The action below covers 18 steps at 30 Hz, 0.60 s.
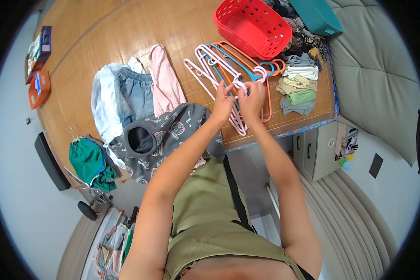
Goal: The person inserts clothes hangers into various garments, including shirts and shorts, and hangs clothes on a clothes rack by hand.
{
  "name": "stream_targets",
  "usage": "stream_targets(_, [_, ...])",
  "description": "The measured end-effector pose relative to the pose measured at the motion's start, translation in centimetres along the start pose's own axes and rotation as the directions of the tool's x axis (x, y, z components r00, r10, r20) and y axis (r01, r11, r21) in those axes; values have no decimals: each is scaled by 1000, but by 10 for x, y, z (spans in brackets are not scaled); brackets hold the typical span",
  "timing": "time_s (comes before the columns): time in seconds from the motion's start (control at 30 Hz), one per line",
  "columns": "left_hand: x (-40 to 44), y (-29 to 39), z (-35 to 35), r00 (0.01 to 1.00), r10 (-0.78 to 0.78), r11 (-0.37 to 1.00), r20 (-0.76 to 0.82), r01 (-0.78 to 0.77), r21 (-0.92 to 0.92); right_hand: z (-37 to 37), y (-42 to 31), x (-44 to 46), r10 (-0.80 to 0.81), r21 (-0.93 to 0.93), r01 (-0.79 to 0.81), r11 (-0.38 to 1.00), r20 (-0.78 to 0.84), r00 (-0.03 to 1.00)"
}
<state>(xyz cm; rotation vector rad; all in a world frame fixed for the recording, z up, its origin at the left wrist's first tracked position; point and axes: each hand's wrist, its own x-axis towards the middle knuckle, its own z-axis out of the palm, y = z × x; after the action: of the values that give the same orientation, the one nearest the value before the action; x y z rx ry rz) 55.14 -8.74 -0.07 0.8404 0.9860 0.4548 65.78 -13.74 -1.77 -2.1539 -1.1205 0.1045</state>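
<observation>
Hangers (pixel 255 76) on wooden table (pixel 102 42), grey upholstery (pixel 378 70)

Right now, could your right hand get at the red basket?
Likely yes: the right hand is close, with only low-lying hangers seen between it and the red basket. Its fingers are at the pink hangers, though.

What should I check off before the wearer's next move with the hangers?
1. Left hand and right hand at the pink hangers: ok.
2. Firm grip: cannot tell, fingers hide the contact.
3. Pink hangers apart from the blue hanger and orange hangers: not ok, they overlap.
4. Gray hoodie off the pink hangers: ok.
5. Folded clothes apart from both hands: ok.
</observation>
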Motion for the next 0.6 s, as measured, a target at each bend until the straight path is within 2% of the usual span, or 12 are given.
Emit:
stream_targets(0.07, [-10,24,5,993,-68,965,-94,42,-258,-3,-30,-15,120,178,-136,975,98,988])
stream_targets(0.1, [-7,17,-1,982,-108,948,-155,55,-315,-2,-37,-24,166,177,-192,965,152,974])
stream_targets(0.2, [-30,34,-17,985,-106,879,-139,27,-476,27,-37,-47,178,170,-224,960,253,951])
stream_targets(0.23, [-39,38,-24,988,-83,887,-131,14,-461,28,-42,-49,280,203,-382,901,400,873])
stream_targets(0.33, [-69,57,-46,997,-17,897,-80,-20,-442,38,-57,-52,189,288,-359,888,484,854])
stream_targets(0.37, [-78,52,-60,993,26,927,-119,-69,-369,45,-66,-57,131,374,-247,894,310,942])
stream_targets(0.4, [-84,39,-79,977,116,971,-178,-150,-188,42,-82,-56,147,350,-266,898,331,932])
stream_targets(0.47, [-99,14,-124,921,302,946,-248,-257,197,27,-115,-49,179,295,-300,907,374,910])
stream_targets(0.5, [-116,21,-144,883,274,938,-382,-158,308,29,-120,-54,145,244,-250,937,380,914])
stream_targets(0.53, [-128,14,-170,778,410,823,-476,-91,560,28,-132,-58,118,287,-244,926,396,911])
stream_targets(0.57, [-140,10,-198,651,573,628,-498,42,777,24,-146,-61,91,328,-239,914,408,908])
stream_targets(0.6, [-153,12,-221,549,686,523,-478,85,848,19,-159,-65,71,365,-240,900,421,904])
